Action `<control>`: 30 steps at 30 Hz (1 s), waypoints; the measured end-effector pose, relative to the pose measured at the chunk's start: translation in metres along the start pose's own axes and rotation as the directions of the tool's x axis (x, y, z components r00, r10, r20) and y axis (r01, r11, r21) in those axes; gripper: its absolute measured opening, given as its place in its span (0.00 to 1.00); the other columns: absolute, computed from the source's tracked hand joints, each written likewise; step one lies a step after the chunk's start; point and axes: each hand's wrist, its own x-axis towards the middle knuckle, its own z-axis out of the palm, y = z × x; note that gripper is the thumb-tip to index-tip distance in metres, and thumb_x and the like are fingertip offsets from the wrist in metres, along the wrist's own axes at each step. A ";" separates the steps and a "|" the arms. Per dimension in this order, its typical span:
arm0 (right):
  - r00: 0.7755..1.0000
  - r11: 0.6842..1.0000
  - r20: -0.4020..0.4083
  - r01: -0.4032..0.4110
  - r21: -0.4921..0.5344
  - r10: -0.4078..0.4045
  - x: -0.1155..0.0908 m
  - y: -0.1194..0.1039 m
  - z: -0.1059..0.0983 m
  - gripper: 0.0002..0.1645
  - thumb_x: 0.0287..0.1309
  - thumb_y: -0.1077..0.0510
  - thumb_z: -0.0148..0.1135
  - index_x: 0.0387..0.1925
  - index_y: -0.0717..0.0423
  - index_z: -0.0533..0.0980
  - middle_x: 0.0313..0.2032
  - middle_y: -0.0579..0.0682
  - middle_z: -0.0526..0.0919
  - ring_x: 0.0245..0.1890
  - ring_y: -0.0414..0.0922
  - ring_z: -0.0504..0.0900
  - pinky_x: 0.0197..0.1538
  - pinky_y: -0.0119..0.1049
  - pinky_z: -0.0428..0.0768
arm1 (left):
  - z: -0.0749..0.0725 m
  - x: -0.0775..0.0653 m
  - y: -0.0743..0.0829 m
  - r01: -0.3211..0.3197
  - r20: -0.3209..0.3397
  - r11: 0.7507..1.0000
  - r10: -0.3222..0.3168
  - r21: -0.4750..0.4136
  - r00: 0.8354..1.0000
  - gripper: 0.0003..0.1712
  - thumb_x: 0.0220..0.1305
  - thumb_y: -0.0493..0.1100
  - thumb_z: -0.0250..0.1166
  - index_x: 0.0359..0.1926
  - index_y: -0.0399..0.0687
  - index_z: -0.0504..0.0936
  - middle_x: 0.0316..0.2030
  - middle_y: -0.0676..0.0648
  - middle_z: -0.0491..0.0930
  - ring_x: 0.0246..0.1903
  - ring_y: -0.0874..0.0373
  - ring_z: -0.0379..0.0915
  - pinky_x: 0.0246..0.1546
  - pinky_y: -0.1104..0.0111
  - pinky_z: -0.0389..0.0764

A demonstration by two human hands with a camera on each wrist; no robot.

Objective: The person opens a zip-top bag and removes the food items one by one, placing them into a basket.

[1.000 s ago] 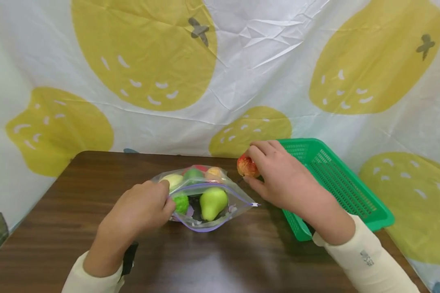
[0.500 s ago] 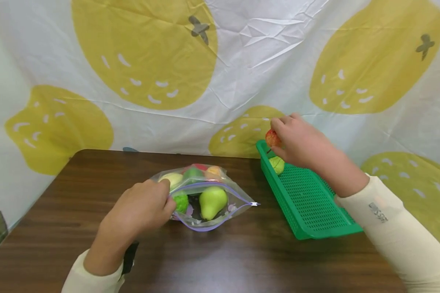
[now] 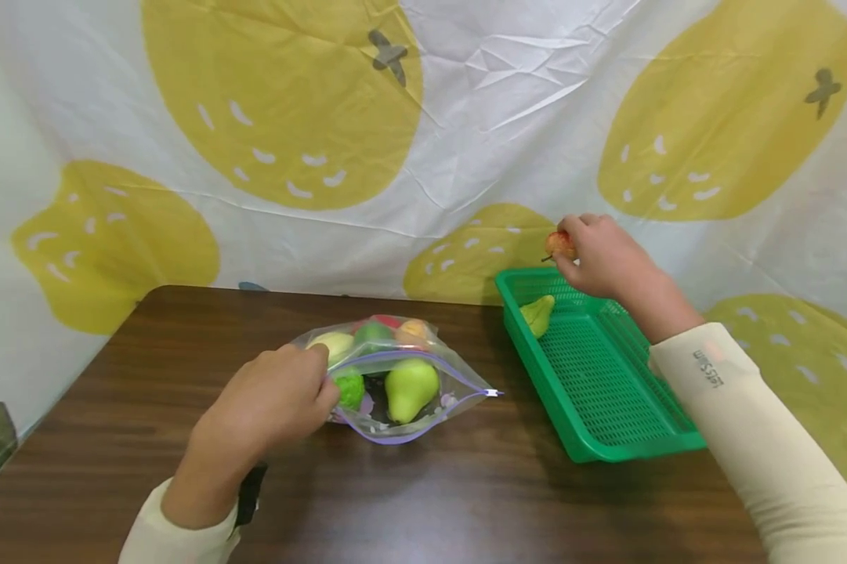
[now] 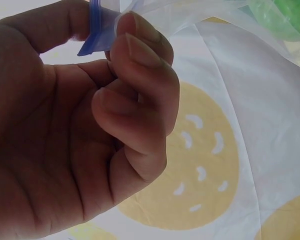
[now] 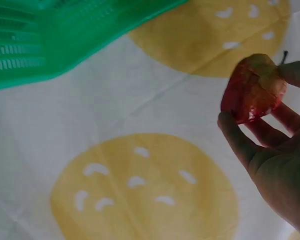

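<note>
My left hand pinches the purple-edged corner of a clear zip bag, whose mouth gapes toward me. Inside lie a green pear, a bumpy green fruit and several other fruits seen through the plastic. In the left wrist view the purple zip strip sits between thumb and fingertips. My right hand holds a small red-and-yellow apple with a dark stem by its fingertips, above the far end of a green basket. A yellow-green pear-shaped fruit lies in that basket's far left corner.
Bag and basket stand side by side on a dark brown wooden table. Behind the table's back edge hangs a white cloth printed with large yellow fruits. The bag's white slider sits at its right corner, pointing toward the basket.
My right hand has carried the apple up and to the right, from beside the bag to over the basket. The basket's yellow-green fruit has come into view. The left hand and bag stay put.
</note>
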 end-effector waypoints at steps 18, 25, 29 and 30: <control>0.950 0.930 0.087 -0.313 0.191 0.301 -0.012 0.051 0.068 0.27 0.66 0.54 0.53 0.53 0.76 0.70 0.44 0.73 0.77 0.42 0.64 0.73 0.45 0.61 0.74 | 0.002 0.000 0.000 0.000 -0.008 1.000 0.000 -0.009 1.000 0.12 0.53 0.37 0.55 0.16 0.48 0.66 0.14 0.49 0.65 0.14 0.55 0.61 0.12 0.63 0.62; 0.888 0.868 0.221 -0.447 0.217 0.403 -0.020 0.055 0.085 0.31 0.69 0.48 0.50 0.54 0.75 0.67 0.45 0.74 0.78 0.43 0.65 0.76 0.46 0.62 0.76 | 0.002 0.001 0.001 0.001 0.002 1.000 -0.001 -0.015 1.000 0.12 0.53 0.37 0.54 0.16 0.48 0.66 0.14 0.50 0.64 0.14 0.56 0.60 0.11 0.63 0.62; 0.854 0.843 0.271 -0.500 0.197 0.443 -0.022 0.057 0.097 0.30 0.69 0.46 0.49 0.51 0.73 0.67 0.42 0.71 0.76 0.41 0.64 0.76 0.45 0.61 0.76 | 0.003 0.000 0.000 0.003 0.012 1.000 -0.003 -0.023 1.000 0.12 0.54 0.37 0.54 0.16 0.48 0.66 0.14 0.50 0.63 0.13 0.56 0.58 0.11 0.64 0.60; 0.846 0.838 0.288 -0.511 0.193 0.449 -0.023 0.057 0.099 0.30 0.69 0.45 0.49 0.50 0.72 0.67 0.42 0.70 0.76 0.40 0.63 0.75 0.44 0.60 0.76 | 0.003 0.000 -0.001 0.003 0.015 1.000 -0.003 -0.026 1.000 0.12 0.54 0.37 0.53 0.16 0.47 0.65 0.14 0.50 0.63 0.13 0.56 0.58 0.11 0.65 0.60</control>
